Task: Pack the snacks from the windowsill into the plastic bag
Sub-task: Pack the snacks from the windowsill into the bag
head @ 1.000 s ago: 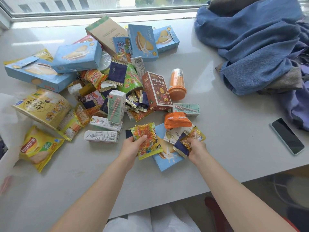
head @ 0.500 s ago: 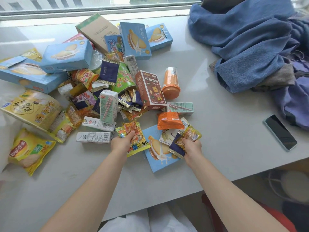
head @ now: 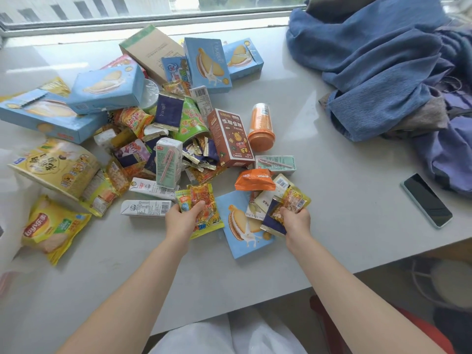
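Snack pile (head: 163, 139) covers the left & middle of the white sill (head: 332, 200), right up to the window. Far right: heap of blue cloth (head: 378, 60). Near right: dark phone (head: 426, 200), flat, well apart from the snacks. White plastic bag (head: 227, 335) shows at the near edge, below the sill, between the arms.

Left hand (head: 182, 218) has fingers curled round small shiny packs, a yellow-orange pack (head: 207, 208) on top. A white milk carton (head: 145, 208) lies just left of it. Right hand (head: 296, 221) grips a navy pack (head: 272, 222) & a clear gold pack (head: 292, 200) together. Both hands sit over a flat blue box (head: 242, 226) w/ a cookie picture.

Writing: "Yuoree" on a far blue box (head: 207, 65) & on a navy wrapper (head: 167, 112); "Lay's" on the yellow chip bag (head: 51, 226), near left. Brown box (head: 229, 139) has a bear on it. Orange bottle (head: 260, 126) stands cap down just right of it. Puffy orange bag (head: 254, 179) lies between brown box & right hand.
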